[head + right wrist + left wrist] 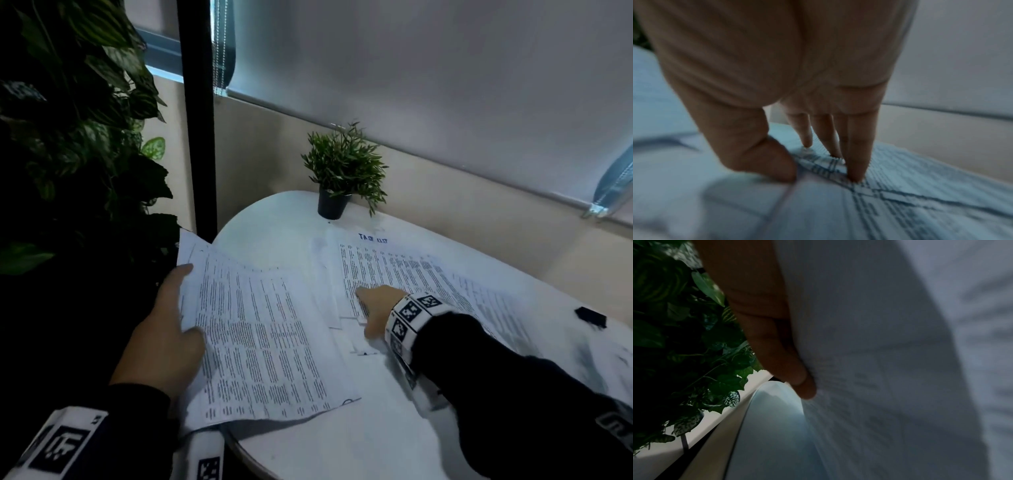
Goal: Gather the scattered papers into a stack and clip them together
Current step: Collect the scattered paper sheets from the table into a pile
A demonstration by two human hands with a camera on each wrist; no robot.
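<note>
The left hand grips the lifted sheet at 9 o'clock; the right hand, fingers straight, presses the loose papers. A fast drag could crease or scatter them.

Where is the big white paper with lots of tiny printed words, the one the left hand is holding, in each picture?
Head: the white printed sheet lies centre-left, gripped by the left hand.
Left wrist: the sheet fills the right side.
Right wrist: cannot tell it apart; other printed sheets lie under the right hand.
Shared landmark: the beige wall.
</note>
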